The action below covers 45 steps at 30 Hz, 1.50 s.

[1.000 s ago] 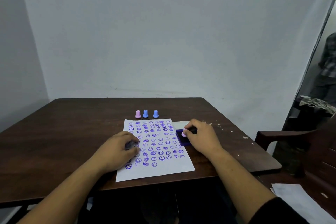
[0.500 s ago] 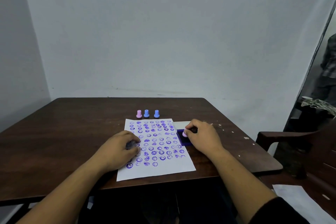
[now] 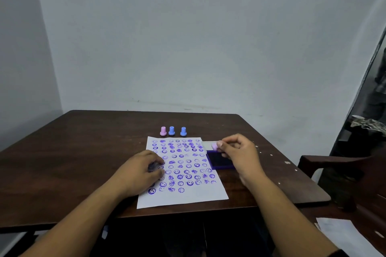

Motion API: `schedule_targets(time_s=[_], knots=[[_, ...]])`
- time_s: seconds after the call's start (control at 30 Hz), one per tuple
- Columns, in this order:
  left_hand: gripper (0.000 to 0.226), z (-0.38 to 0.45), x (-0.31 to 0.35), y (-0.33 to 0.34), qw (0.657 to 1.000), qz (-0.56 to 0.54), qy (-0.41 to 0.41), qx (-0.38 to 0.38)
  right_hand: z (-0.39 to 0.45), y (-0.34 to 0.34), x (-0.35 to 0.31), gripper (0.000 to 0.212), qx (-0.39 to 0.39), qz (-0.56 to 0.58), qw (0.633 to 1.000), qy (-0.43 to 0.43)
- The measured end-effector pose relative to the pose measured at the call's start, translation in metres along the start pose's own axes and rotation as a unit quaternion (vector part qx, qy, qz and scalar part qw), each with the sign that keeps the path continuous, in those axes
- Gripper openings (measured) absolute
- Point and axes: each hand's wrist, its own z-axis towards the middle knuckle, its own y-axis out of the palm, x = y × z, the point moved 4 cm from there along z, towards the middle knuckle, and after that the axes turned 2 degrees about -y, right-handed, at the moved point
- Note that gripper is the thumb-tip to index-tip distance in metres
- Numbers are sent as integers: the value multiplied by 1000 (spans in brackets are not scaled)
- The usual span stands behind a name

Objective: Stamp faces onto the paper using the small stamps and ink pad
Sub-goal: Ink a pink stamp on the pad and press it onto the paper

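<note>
A white paper (image 3: 196, 196) covered in several rows of purple stamped faces lies on the dark wooden table (image 3: 83, 152). My left hand (image 3: 140, 171) rests on the paper's left side, fingers curled with ink-stained tips; whether it holds anything I cannot tell. My right hand (image 3: 240, 154) pinches a small pink stamp (image 3: 214, 146) raised just above the far end of the purple ink pad (image 3: 221, 161), which sits at the paper's right edge. One pink stamp (image 3: 163, 131) and two blue stamps (image 3: 171, 130) (image 3: 183, 131) stand upright beyond the paper.
A dark wooden chair arm (image 3: 325, 160) juts in at the right of the table. White specks dot the table's right side. Another white sheet (image 3: 351, 238) lies low at the right. A white wall stands behind the table.
My right hand has lifted the pink stamp off the ink pad, uncovering the pad's surface. My left hand has stayed on the paper.
</note>
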Motion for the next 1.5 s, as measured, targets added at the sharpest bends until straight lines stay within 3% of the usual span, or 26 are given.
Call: schedule_targets(time_s=[0.07, 0.13, 0.23, 0.33, 0.87, 1.2, 1.37, 1.5], knots=[[30, 0, 1, -1, 1000, 0, 0, 1, -14, 7, -4, 16, -39, 206, 977, 46], [30, -1, 2, -1, 1000, 1, -1, 1, -28, 13, -8, 24, -75, 350, 930, 85], [30, -1, 3, -2, 1000, 4, -3, -3, -47, 21, -15, 19, -110, 453, 877, 114], [31, -2, 4, -2, 1000, 5, -6, -5, -60, 28, -18, 20, -122, 491, 854, 126], [32, -3, 7, -4, 1000, 14, -2, -13, -73, 35, -5, 37, -109, 501, 843, 162], [32, -3, 8, -4, 1000, 10, -5, -8, -72, 35, -6, 24, -112, 501, 846, 143], [32, -2, 6, -2, 1000, 12, -4, -12, -70, 34, -4, 21, -106, 439, 888, 92], [33, 0, 3, -1, 1000, 8, -3, -14, -72, 35, -8, 23, -103, 276, 956, -6]])
